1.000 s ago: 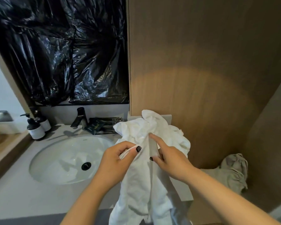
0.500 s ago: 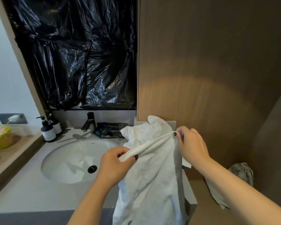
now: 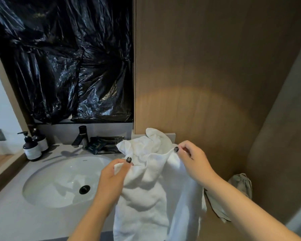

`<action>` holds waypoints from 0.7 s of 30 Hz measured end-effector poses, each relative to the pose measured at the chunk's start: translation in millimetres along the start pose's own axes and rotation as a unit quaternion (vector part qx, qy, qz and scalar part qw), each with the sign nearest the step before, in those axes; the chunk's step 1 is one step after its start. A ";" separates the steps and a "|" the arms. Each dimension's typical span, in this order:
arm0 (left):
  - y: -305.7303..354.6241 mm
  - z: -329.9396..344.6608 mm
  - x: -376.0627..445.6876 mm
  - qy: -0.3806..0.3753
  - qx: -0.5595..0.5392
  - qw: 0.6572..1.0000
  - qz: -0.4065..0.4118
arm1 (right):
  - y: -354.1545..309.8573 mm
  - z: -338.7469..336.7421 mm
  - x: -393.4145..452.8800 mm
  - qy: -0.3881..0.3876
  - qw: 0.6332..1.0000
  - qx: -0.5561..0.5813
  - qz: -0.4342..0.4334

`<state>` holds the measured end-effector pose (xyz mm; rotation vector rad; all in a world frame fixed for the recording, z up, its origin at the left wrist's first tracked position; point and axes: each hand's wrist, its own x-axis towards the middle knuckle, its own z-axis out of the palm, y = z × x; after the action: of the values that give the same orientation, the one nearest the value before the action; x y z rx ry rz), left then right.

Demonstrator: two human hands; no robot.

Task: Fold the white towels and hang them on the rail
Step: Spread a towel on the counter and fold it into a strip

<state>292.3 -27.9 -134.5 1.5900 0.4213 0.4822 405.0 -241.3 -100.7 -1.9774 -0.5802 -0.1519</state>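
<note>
A white towel [image 3: 151, 192] hangs in front of me over the right end of the counter. My left hand [image 3: 114, 176] pinches its top edge near the left corner. My right hand [image 3: 193, 160] pinches the same edge at the right corner, so the cloth sags a little between them. Behind it, a second crumpled white towel [image 3: 146, 141] lies heaped on the counter against the wooden wall. No rail is in view.
An oval white sink [image 3: 59, 181] with a dark tap [image 3: 81, 136] fills the grey counter [image 3: 16, 220] on the left. Two dark pump bottles [image 3: 32, 148] stand at its back left. Black plastic sheeting [image 3: 68, 58] covers the mirror. A grey-beige cloth [image 3: 240, 186] hangs at the lower right.
My right hand slid along the towel's edge out to the right and my left hand shifted, so the bunched towel now hangs spread between both hands.
</note>
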 end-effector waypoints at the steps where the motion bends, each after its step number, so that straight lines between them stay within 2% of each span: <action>1: 3.4 5.7 -1.7 -0.024 0.017 1.000 0.009 | -5.1 1.6 -3.8 -0.011 1.000 0.002 -0.022; 5: 10.7 24.7 -7.0 -0.149 0.064 0.985 0.059 | -22.9 7.3 -13.2 -0.024 0.998 0.014 -0.059; 8: 14.0 34.0 -8.4 -0.198 0.093 0.974 0.060 | -30.0 6.7 -15.8 -0.047 0.997 0.032 -0.054; 10: 15.3 36.8 -9.5 -0.205 0.087 0.973 0.064 | -28.4 4.5 -16.1 -0.070 0.995 0.048 -0.044; 15: 15.3 44.3 -7.4 -0.131 0.066 0.987 0.061 | -12.2 -0.5 -14.1 -0.119 0.992 0.035 0.003; 21: -4.8 21.8 10.3 0.007 0.032 0.999 0.011 | 25.4 -19.3 -12.5 -0.098 0.993 0.028 0.058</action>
<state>312.9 -40.3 -139.8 1.6559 0.4353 0.5016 408.5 -271.4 -116.7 -1.9777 -0.5863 0.1311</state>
